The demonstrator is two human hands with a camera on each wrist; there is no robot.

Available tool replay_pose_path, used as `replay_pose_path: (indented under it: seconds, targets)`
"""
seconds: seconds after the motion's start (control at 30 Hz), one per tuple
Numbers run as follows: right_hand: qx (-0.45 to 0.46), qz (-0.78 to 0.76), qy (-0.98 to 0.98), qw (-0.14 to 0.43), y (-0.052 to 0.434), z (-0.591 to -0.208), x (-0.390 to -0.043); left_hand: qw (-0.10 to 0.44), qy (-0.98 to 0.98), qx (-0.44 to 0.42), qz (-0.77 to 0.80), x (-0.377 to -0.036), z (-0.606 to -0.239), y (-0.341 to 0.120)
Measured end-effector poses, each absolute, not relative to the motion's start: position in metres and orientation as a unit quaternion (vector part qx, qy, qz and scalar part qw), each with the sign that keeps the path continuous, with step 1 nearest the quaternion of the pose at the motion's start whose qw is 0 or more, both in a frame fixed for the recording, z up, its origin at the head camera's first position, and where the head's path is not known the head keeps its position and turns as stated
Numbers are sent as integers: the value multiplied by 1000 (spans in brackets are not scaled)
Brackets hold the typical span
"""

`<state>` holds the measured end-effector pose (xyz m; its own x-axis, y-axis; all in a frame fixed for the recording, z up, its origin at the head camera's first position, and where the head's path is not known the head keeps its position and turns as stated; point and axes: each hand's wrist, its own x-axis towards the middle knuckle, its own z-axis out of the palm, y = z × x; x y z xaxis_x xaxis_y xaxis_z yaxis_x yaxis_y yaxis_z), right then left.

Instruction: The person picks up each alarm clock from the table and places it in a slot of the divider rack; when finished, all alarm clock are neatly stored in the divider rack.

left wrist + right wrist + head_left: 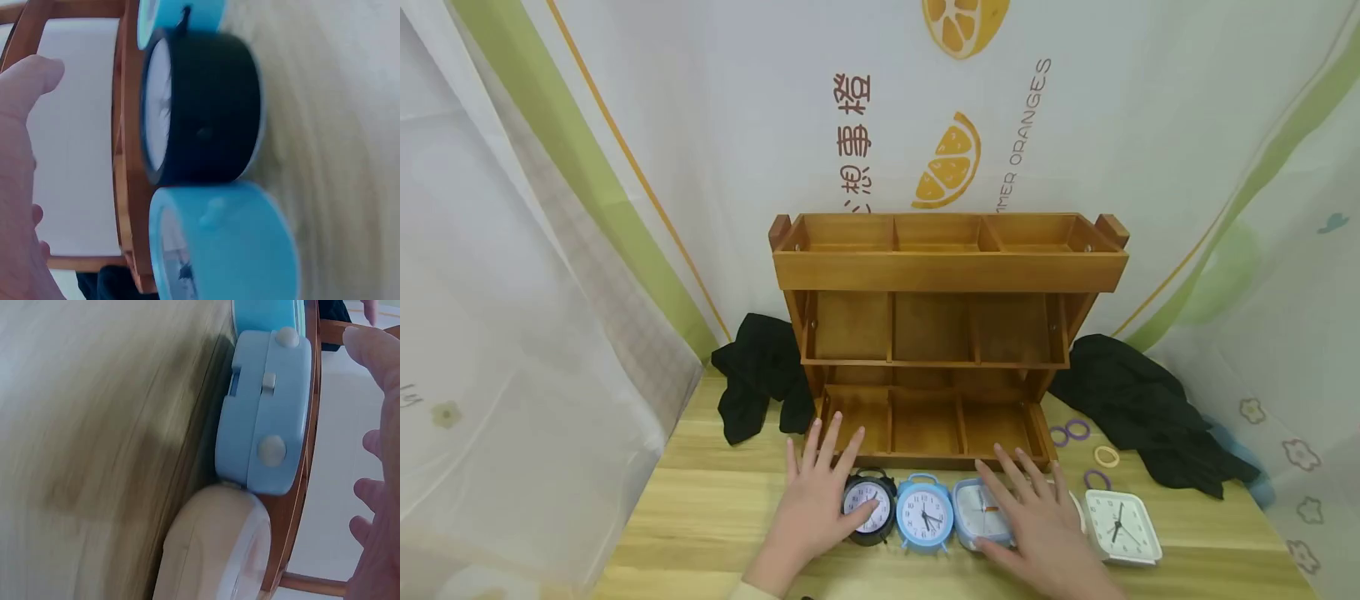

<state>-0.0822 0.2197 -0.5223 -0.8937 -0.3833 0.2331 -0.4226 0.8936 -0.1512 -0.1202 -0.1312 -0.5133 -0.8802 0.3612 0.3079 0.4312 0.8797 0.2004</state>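
Left hand point(815, 508) is held spread and flat, thumb resting on the black alarm clock point(868, 509) — clock lies at 3 o'clock from the palm. Right hand point(1036, 525), fingers also spread, apparently covers the pale blue square clock point(976, 510) at its 9 o'clock. All clocks sit on the table point(700, 517) before the wooden rack point(947, 267).

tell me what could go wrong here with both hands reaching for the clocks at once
The clocks stand packed side by side: the left hand on the black clock could tip the round blue clock beside it. The right hand covers the square blue clock, with a cream clock close by, so it might knock that. The wooden shelf sits right behind, leaving little room.
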Motion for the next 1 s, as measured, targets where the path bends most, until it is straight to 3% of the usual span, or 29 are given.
replay_pose_path:
  seconds: [0.23, 0.4, 0.67, 1.0]
  targets:
    - [212, 102, -966, 111, 191, -522, -92, 191, -932, -183, -248, -147, -497, -152]
    - [211, 138, -963, 91, 155, -519, -104, 202, -913, -159, -318, -174, -477, -174]
    - [257, 173, -949, 60, 92, -512, -121, 140, -903, -138, -382, -208, -443, -193]
    - [285, 176, -942, -6, 22, -513, -136, 85, -909, -131, -387, -229, -421, -183]
